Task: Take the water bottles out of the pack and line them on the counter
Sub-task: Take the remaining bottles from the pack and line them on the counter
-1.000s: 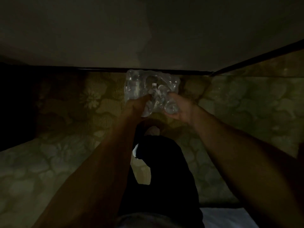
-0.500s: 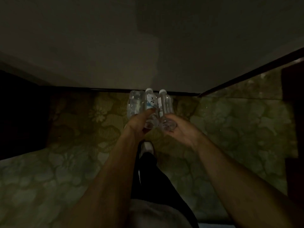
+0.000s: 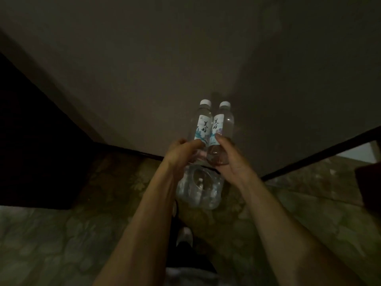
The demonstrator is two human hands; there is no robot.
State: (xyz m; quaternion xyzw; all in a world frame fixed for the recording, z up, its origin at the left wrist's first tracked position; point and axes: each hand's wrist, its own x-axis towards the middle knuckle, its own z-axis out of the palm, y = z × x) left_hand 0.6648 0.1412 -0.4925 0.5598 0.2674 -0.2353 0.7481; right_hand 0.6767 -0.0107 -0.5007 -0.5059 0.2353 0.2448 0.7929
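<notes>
Left hand (image 3: 181, 151) grips the left bottle (image 3: 203, 124), right hand (image 3: 231, 159) the right bottle (image 3: 223, 129), fingers curled round their bases. Both are clear, white-capped, labelled, touching, held up before the wall. Below, on patterned carpet, sits the plastic-wrapped pack (image 3: 199, 188).

Only readable stuff here is on the two water bottles: the left bottle (image 3: 203, 122) has a white label with two black brush-style Chinese characters running top to bottom, looks like 美好, over a blue-green print. The right bottle (image 3: 223, 124) carries the same kind of label, turned a bit so just part of the characters shows. Whatever is printed on the pack (image 3: 199, 187) is too dark and blurry to read.
</notes>
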